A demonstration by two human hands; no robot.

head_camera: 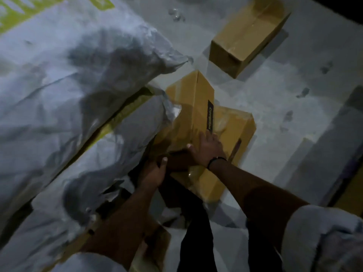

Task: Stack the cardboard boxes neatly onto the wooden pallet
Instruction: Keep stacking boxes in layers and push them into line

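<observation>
Head view: labelled box (pixel 188 107) is lying tilted on a lower box (pixel 237 126) and is wedged against white wrapped bundles (pixel 78 75) on the left. Right hand (pixel 206 149) is laid flat on its near end, fingers spread, nothing gripped. Left hand (pixel 154 172) is set at the near bottom corner. The thumb is seen but the fingers are lost in shadow, so its grip cannot be told. A far box (pixel 248 35) is lying alone on the floor (pixel 284 91), well apart. Wooden pallet cannot be made out.

Judgement: a lift is being set up. Left fingers should be got fully under the corner before weight is taken. Right palm is best used as a steadying press, so the lower box is not dragged. Box should be drawn clear of the wrap first, as snagging is likely.
</observation>
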